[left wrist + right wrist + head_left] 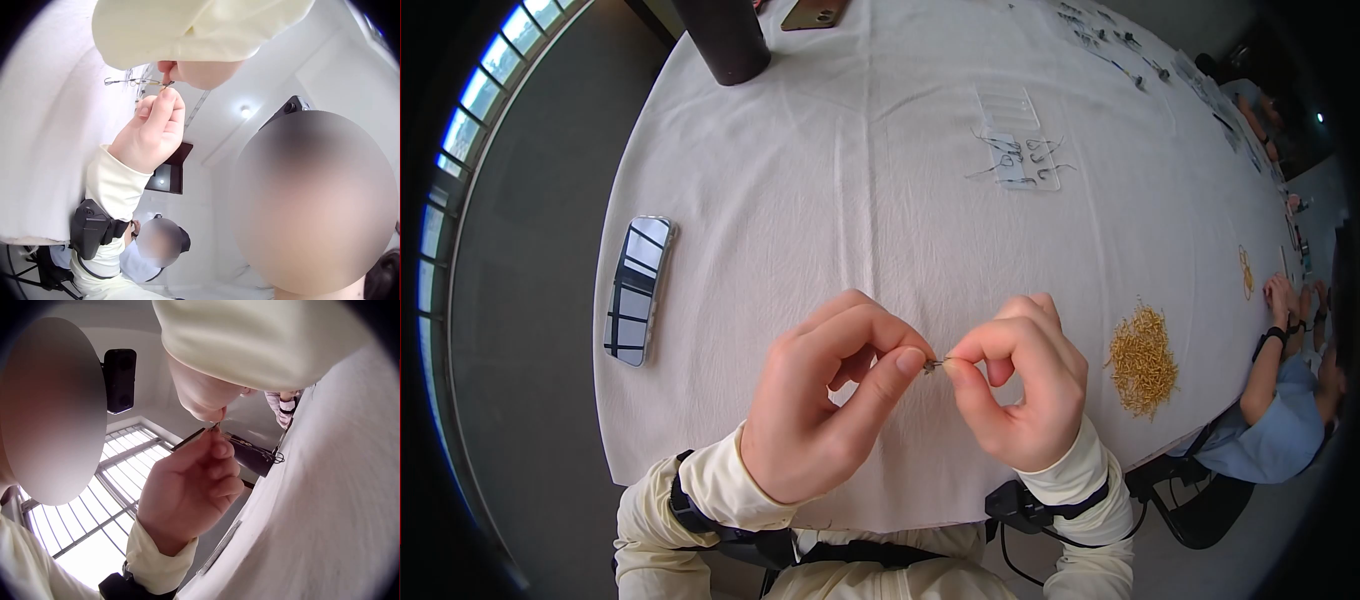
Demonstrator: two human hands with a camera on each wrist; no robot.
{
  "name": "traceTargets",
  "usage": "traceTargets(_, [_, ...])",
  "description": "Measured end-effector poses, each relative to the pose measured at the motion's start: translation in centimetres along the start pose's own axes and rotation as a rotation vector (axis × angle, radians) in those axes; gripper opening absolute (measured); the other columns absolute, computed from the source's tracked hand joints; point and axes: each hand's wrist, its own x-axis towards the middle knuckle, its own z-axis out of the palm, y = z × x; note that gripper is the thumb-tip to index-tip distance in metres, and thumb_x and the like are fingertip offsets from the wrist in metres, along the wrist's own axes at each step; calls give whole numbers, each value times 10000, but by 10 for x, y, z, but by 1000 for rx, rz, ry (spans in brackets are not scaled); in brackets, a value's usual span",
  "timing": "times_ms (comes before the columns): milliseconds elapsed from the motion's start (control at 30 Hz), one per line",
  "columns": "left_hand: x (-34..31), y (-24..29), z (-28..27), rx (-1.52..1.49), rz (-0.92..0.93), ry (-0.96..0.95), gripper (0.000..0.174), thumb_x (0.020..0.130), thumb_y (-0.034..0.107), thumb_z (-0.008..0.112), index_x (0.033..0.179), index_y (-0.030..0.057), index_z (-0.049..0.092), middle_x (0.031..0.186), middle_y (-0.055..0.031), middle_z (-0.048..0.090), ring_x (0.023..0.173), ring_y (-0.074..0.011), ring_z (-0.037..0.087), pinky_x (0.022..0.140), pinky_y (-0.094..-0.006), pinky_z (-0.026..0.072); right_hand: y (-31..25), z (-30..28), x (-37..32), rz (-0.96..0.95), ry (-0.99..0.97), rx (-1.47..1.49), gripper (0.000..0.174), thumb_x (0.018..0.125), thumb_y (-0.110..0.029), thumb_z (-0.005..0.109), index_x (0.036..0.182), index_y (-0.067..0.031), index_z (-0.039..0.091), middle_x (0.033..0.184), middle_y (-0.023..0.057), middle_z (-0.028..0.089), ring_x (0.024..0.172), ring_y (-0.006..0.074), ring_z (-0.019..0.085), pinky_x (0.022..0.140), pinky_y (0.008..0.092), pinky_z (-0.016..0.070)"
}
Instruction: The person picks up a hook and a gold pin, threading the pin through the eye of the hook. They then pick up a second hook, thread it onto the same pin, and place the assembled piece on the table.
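Note:
Over the near part of the table, my left hand (pixel 825 400) pinches a small dark metal wire piece (pixel 932 366) between thumb and forefinger. From the other side, my right hand (pixel 1030 385) pinches its thin end, so the fingertips of both hands nearly meet. In the left wrist view the wire piece (pixel 128 81) sticks out past the fingers and ends in a small loop. Looped dark wire (pixel 277 457) also shows beyond the left hand (pixel 187 487) in the right wrist view. The part between the fingertips is mostly hidden.
A heap of small gold-coloured pieces (pixel 1142 362) lies right of my right hand. Farther off is an open clear box (pixel 1025 178) with hooks and wires. A phone (pixel 638 290) lies at the left, a dark cylinder (pixel 725 40) stands behind. Another person (pixel 1270 420) sits at right.

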Motion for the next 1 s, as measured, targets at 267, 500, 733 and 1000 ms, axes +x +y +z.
traceTargets(267, [2,-5,7,455,433,197,88,789,-36,696,857,20,687,787,-53,574,635,-134,509,537,-257,381,-5,3,-4,-83,104,-114,260,673,-2,784,778,-111,573,633,-36,483,528,145,462,618,307,342])
traceTargets(500, [3,-5,6,499,509,234,178,726,-83,717,867,22,694,769,-61,571,636,-154,538,516,-269,400,-5,6,-6,-61,147,-50,267,664,20,783,772,-105,573,619,-34,471,510,143,458,603,305,339])
traceTargets(733, [3,-5,7,600,615,278,211,678,-84,755,845,30,695,757,-59,572,634,-172,537,532,-279,402,-5,7,-6,-55,185,-62,258,666,25,788,778,-96,589,612,-29,461,508,142,459,604,305,333])
traceTargets(1000, [3,-5,9,640,685,281,237,652,-82,769,842,37,692,759,-57,589,647,-185,550,536,-287,400,-7,7,-6,-81,217,-91,269,673,23,806,794,-93,596,619,-34,477,509,137,458,601,305,328])
